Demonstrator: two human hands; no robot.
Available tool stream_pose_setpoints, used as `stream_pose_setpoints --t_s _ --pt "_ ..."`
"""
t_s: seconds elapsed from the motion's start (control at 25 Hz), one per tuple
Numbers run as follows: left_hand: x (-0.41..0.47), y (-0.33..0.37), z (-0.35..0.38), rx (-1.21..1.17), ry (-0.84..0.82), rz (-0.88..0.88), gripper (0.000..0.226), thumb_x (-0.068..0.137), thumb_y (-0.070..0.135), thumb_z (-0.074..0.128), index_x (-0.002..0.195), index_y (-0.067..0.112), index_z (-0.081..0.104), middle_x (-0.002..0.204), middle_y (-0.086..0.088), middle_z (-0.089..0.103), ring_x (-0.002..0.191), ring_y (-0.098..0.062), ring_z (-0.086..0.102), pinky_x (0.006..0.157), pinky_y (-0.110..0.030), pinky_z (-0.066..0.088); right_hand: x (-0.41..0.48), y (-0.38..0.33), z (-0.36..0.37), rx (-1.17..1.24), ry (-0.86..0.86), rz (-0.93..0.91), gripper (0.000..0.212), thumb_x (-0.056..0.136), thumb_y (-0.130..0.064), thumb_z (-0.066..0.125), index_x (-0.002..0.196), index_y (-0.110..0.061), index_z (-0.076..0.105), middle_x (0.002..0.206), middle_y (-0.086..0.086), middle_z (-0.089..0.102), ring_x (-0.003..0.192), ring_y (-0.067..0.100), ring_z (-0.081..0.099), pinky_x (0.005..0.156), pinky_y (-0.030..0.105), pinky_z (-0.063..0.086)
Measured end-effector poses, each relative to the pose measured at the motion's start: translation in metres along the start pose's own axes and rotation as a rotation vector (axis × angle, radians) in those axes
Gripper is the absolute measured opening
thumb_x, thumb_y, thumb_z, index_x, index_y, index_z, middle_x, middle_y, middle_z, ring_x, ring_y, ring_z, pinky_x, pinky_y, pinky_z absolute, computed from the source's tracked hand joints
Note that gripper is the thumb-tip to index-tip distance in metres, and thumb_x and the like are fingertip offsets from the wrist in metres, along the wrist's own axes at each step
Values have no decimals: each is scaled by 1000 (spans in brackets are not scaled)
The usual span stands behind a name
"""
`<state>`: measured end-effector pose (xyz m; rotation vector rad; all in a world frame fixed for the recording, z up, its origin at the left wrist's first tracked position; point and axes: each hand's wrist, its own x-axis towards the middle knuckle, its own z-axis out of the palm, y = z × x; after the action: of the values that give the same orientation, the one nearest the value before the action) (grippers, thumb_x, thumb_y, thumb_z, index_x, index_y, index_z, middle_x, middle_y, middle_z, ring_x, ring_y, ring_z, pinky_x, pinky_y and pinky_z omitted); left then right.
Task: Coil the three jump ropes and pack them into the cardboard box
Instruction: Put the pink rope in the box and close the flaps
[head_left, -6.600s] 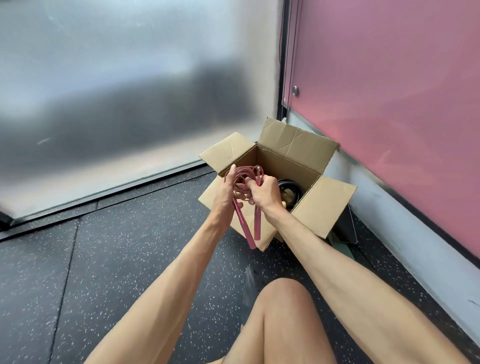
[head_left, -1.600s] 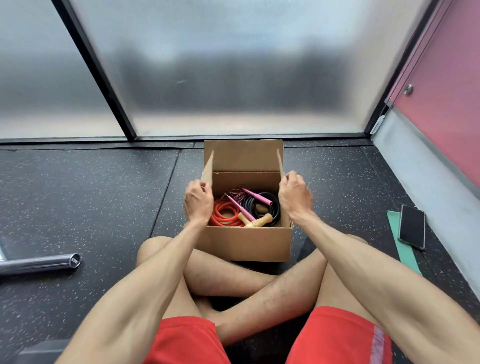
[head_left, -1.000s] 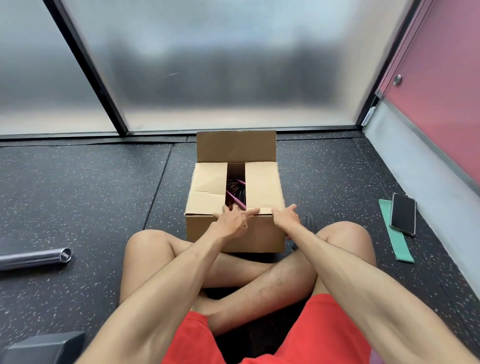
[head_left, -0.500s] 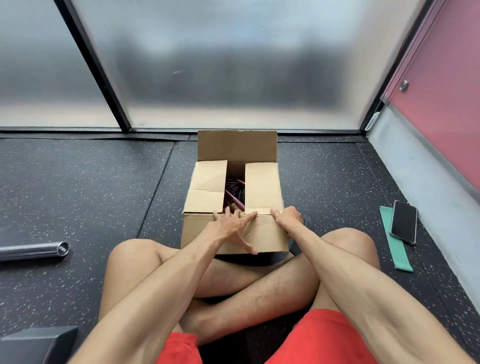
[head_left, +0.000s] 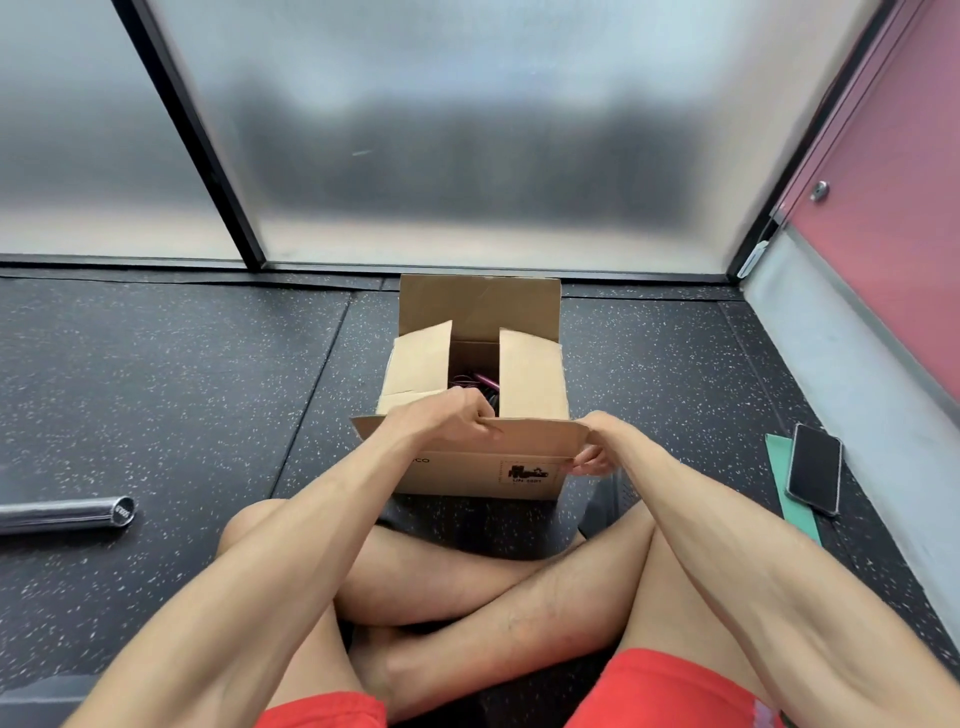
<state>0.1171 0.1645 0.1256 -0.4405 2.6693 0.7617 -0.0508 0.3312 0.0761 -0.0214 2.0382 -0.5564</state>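
Both side flaps of the cardboard box (head_left: 530, 379) lie folded in, pink jump ropes (head_left: 480, 383) peeking through. Left hand (head_left: 457, 418) and right hand (head_left: 597, 447) each pinch the near flap (head_left: 535, 436).

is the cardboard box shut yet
Not yet: cardboard box side flaps folded in with a gap, far flap upright, both hands lifting the near flap.

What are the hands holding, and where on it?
Both hold the near flap of the cardboard box. The left hand pinches its top edge near the middle; the right hand grips its right end.
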Motion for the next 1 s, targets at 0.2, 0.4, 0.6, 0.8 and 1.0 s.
stream_pose_setpoints --t_s 0.2,0.4,0.6,0.8,1.0 --pt "19 -10 -16 182 334 -77 59 71 66 75 93 12 64 92 3 55 92 -21 55 75 -35 44 19 -18 -20 168 190 -173 17 93 -15 54 93 -1 65 88 16 66 70 26 63 67 40 60" --pt "37 -38 -8 270 301 -288 89 67 92 47 110 15 61 118 -12 62 111 -32 55 96 -48 42 33 -44 -19 381 123 -445 29 99 -25 54 105 -4 74 101 9 70 73 13 59 56 24 46" --pt "60 -54 6 294 345 -316 86 79 84 43 126 13 52 130 -14 55 120 -31 51 105 -57 34 64 -60 -23 366 174 -392 43 102 -34 42 102 0 69 83 10 70 64 19 63 52 31 55" --pt "66 -81 46 135 474 -392 88 92 72 38 154 11 25 160 -22 21 151 -36 13 114 -61 -13 85 -82 -29 122 531 -514 25 89 -18 55 102 -5 73 105 14 74 102 34 67 95 42 52" --pt "60 -96 71 -134 658 -538 89 95 61 45 156 1 18 164 -24 8 153 -34 0 123 -50 -7 98 -120 -44 224 463 -563 58 89 -7 56 145 -5 41 128 14 62 117 27 60 101 36 47"
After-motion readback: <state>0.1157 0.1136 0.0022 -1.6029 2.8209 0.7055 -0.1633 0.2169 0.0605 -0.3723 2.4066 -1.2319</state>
